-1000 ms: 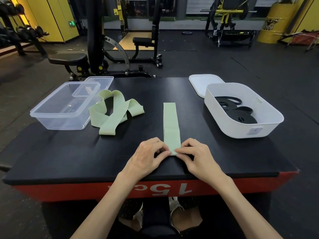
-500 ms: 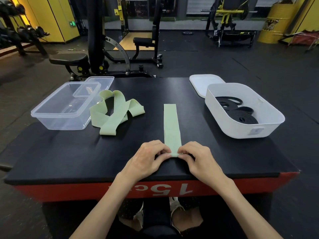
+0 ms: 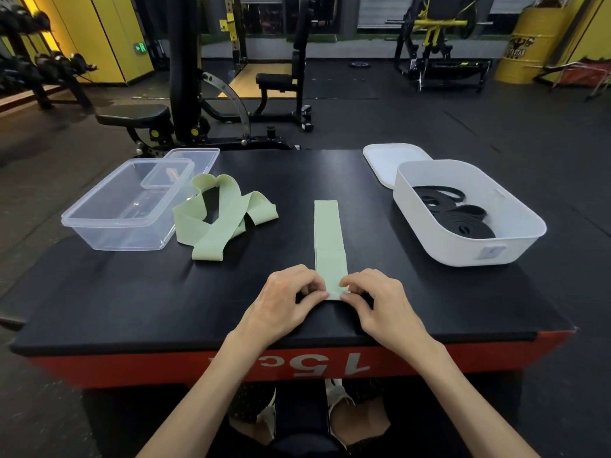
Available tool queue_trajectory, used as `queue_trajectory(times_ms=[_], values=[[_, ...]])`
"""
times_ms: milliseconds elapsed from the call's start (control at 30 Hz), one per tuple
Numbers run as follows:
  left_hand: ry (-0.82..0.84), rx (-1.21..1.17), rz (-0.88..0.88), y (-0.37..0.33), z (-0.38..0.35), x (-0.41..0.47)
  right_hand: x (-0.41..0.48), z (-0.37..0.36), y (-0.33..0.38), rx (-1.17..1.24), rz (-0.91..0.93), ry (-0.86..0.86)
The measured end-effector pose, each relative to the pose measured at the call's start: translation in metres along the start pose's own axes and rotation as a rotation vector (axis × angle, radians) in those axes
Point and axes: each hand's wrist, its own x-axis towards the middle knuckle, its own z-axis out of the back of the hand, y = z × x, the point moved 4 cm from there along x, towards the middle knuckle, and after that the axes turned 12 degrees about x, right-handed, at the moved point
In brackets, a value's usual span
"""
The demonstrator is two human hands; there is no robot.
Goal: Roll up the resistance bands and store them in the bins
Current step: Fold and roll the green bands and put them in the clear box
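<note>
Starting a roll, L hand [image 3: 283, 304] & R hand [image 3: 381, 304] pinch green band [image 3: 328, 236] end by counter [image 3: 132, 292] edge; next likely needs tight, even turns.

Single head view; looks forward-down, close over black platform [image 3: 132, 292]

A dark rubber floor [image 3: 429, 127] covers a gym. Yellow wall panels [image 3: 109, 38] with a green lit sign [image 3: 140, 47] stand far left behind a dumbbell rack [image 3: 43, 71]. A black padded bench [image 3: 132, 115] and a seat machine [image 3: 276, 81] stand beyond the red-sided counter [image 3: 132, 368]. A yellow barrel [image 3: 525, 47] stands far right.
</note>
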Motion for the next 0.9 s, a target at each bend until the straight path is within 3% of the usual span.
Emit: queue_trajectory(times_ms=[900], values=[[0.031,0.024,-0.009,0.0035,-0.0031,-0.0037,-0.0026,0.0007,-0.0038,0.011,0.004,0.025]])
